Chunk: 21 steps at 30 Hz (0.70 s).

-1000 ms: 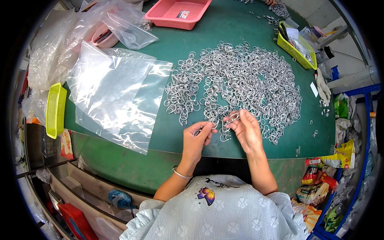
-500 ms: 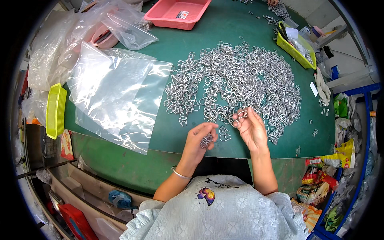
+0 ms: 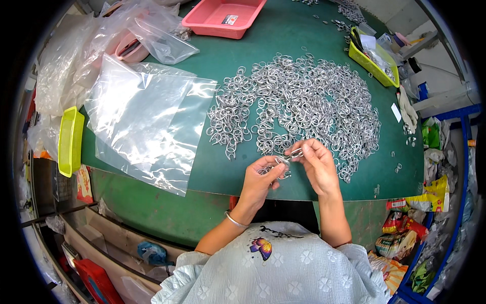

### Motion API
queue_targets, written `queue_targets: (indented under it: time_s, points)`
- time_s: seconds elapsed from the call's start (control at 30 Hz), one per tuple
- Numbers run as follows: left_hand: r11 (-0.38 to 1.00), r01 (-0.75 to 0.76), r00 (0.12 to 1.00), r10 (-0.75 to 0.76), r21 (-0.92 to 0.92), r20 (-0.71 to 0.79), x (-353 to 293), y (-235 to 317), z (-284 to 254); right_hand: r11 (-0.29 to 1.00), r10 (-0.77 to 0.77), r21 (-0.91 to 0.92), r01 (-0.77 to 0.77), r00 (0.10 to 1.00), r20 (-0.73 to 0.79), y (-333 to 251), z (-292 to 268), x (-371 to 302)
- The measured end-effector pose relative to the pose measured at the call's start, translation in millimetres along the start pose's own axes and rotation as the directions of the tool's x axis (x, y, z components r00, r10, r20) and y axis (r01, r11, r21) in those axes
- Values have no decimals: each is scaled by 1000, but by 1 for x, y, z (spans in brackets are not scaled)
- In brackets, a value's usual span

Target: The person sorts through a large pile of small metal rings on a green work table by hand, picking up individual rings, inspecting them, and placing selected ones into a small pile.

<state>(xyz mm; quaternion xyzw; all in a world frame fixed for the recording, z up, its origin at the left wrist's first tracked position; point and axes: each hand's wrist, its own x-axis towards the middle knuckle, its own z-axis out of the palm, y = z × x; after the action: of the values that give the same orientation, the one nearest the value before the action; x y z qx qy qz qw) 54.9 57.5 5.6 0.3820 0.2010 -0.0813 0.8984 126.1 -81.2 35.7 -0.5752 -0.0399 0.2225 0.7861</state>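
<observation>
Down at the near edge of the green worktop (image 3: 314, 30), both hands are raised just off the surface and close together. The left hand (image 3: 259, 178) pinches a few metal rings (image 3: 276, 164) between thumb and fingers, a small bunch tucked under the palm. The right hand (image 3: 316, 164) meets it, fingertips pinching a ring at the same spot, likely so the two can be worked against each other. A thin bangle (image 3: 234, 221) sits on the left wrist.

Just beyond the fingers, the big ring pile (image 3: 298, 101) spreads across the middle of the worktop, within easy reach for picking. To the left, a clear plastic bag (image 3: 147, 119) lies flat and open-looking, handy beside the pile. Further left, a yellow tray (image 3: 70, 141) hangs at the edge, with more crumpled bags (image 3: 71, 61) behind. Far side: a pink tray (image 3: 223, 17) straight ahead, and a second yellow bin (image 3: 374, 60) of bits off to the far right.
</observation>
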Motion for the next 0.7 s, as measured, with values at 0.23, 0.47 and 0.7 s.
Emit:
queue_targets:
  time_s: [0.23,0.47,0.7]
  points:
    - [997,-45,998,43,-55,-34,-2,8,0,991,-106,-90,96,988,-111,9,0,-1]
    - [977,-24,990,53,-214,131,-4,13,-7,992,-48,106,63,990,-134,9,-1,2]
    - [999,-8,1000,7,-45,-20,2,0,-6,937,86,339,-82,996,2,12,-7,2]
